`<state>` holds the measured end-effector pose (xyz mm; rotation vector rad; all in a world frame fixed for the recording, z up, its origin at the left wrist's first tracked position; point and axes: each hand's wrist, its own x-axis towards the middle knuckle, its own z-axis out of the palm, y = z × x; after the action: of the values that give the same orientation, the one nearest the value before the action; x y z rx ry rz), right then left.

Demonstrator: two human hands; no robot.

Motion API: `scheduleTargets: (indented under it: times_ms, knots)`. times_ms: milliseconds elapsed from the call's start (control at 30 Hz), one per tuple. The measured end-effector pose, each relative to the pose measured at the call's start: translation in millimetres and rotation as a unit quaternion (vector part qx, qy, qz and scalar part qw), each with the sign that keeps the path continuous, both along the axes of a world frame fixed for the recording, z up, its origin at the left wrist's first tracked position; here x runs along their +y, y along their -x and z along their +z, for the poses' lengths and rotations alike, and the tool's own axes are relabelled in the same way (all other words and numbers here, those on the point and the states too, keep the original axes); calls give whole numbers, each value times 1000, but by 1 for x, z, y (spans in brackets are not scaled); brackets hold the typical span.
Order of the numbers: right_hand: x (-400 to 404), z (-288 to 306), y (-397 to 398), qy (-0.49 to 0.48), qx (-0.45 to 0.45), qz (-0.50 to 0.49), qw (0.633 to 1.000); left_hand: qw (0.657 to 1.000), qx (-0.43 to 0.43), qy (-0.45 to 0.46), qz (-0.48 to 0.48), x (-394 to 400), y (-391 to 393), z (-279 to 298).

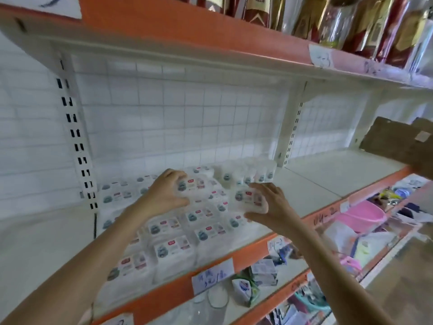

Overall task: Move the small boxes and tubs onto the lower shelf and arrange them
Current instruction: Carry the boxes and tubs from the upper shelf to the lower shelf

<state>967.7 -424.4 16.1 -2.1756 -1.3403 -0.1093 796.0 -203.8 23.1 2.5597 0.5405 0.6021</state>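
Note:
Several small white boxes with grey-and-red labels [171,248] lie in rows and stacks on the white shelf with the orange front edge [253,250]. My left hand [164,195] grips one box [191,185] on top of the pile, fingers curled over its far side. My right hand [269,207] holds another white box [249,199] at the right end of the pile, thumb below and fingers on its right side. A row of small white tubs [248,175] stands behind, against the wire-grid back.
To the right the shelf surface [328,174] is bare up to a brown cardboard box [398,144]. An upper orange shelf [187,26] carries bottles overhead. Below, a lower shelf [281,292] holds packets, a white bowl and pink items. A handwritten price tag [212,275] hangs on the edge.

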Motion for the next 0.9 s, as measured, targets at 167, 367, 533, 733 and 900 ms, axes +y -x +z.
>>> scheduleTargets:
  times_ms: [167, 367, 533, 733, 900]
  knots:
    - [71, -2, -54, 51, 30, 91, 994, 996, 61, 20, 67, 19, -26, -6]
    - [136, -11, -95, 130, 42, 201, 970, 976, 155, 10, 152, 34, -45, -10]
    - [171, -25, -112, 171, -2, 267, 949, 958, 194, 17, 212, 34, -51, -17]
    - [179, -33, -125, 144, 27, 307, 941, 956, 136, 27, 260, 26, -57, -30]
    - [185, -36, -128, 111, 1, 319, 941, 956, 113, 21, 269, 22, -60, -30]
